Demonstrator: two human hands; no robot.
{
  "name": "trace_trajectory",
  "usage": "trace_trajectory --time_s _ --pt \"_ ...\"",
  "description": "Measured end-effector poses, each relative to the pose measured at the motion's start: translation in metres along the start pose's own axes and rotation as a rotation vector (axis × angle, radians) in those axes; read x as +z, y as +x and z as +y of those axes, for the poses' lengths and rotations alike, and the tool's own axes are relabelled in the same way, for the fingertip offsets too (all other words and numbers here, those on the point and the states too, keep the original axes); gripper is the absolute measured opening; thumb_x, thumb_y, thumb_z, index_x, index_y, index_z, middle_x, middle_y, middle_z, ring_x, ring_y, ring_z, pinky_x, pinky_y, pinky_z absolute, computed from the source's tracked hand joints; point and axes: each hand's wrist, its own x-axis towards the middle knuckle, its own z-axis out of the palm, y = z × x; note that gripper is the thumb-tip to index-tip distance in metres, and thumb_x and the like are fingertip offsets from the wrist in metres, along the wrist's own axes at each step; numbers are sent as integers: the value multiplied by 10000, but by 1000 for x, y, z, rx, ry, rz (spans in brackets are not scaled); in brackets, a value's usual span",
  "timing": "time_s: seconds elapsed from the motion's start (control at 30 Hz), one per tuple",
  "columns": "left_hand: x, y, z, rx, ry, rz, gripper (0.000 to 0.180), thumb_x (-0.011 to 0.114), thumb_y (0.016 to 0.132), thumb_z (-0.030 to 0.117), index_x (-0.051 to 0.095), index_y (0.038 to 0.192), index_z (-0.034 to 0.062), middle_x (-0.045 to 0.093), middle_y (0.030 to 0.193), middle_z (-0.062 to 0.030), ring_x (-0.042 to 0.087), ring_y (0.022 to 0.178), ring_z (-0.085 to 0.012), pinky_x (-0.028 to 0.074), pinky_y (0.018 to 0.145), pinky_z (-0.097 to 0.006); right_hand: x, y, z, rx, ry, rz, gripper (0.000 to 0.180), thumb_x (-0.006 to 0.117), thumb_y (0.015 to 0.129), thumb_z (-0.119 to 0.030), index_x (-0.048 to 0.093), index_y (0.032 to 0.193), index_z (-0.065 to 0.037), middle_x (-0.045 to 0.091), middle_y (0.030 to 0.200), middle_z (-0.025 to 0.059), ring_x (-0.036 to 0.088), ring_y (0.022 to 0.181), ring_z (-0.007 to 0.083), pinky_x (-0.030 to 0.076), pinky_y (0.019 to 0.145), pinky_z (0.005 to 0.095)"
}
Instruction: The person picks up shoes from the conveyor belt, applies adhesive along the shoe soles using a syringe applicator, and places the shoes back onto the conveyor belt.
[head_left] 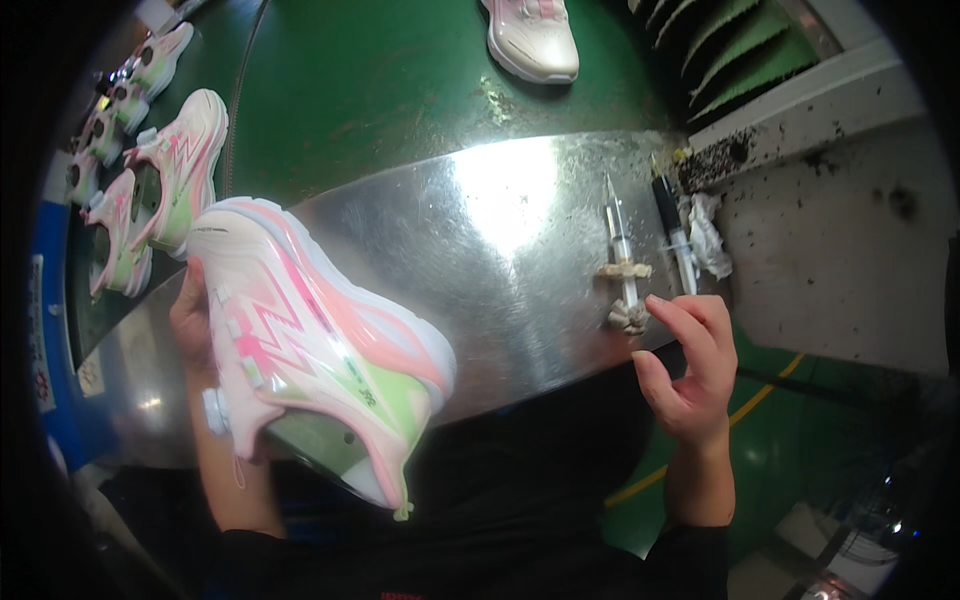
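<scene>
My left hand point(190, 315) grips a pink, white and pale green sneaker point(290, 310) from its far side. The shoe lies tilted, with its toe up at the left and its heel toward my body. Most of the left fingers are hidden behind it. My right hand point(695, 370) is raised at the metal plate's right end, its thumb and forefinger apart and nothing between them. Just beyond its fingertips lies a clear syringe point(618, 235) with wrapped, lumpy pieces on its barrel and plunger end. Beside that lies a second syringe point(677, 235) with a black front part.
A shiny metal plate point(400, 220) spans the near edge of a green belt point(340, 90). Several matching sneakers point(190, 160) stand at the left, and another shoe point(533, 40) sits at the far middle. Crumpled white paper point(708, 235) lies by a stained metal ledge point(830, 250).
</scene>
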Motion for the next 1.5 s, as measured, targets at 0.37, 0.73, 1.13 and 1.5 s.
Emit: trace_trajectory --time_s 0.37,0.73,1.13,1.5 --pt "2 6 0 59 58 -83 490 490 914 308 419 1295 8 520 1251 -195 527 1138 -337 418 974 -505 -15 40 7 -22 -383 -444 900 855 480 -360 485 1256 -93 429 1143 139 458 973 313 432 835 378" --pt "1 6 3 55 9 -7 447 562 893 202 420 1239 -45 549 1170 -188 563 1067 -285 454 940 -424 -11 54 16 16 -346 -600 787 841 540 -331 487 1197 -79 518 1054 124 509 958 309 450 826 367" --pt "25 4 2 18 63 55 497 406 922 295 373 1295 -33 518 1217 -219 530 1119 -333 426 965 -465 -13 6 -9 227 265 -502 782 846 607 -282 466 1247 -45 568 1059 115 560 869 190 473 720 277" --pt "10 2 3 25 -16 -54 545 515 876 235 354 1314 -45 465 1286 -237 478 1182 -373 366 1014 -525 -8 -24 -11 473 899 -370 871 859 563 -195 389 1258 39 525 1079 99 534 1003 170 421 885 288"
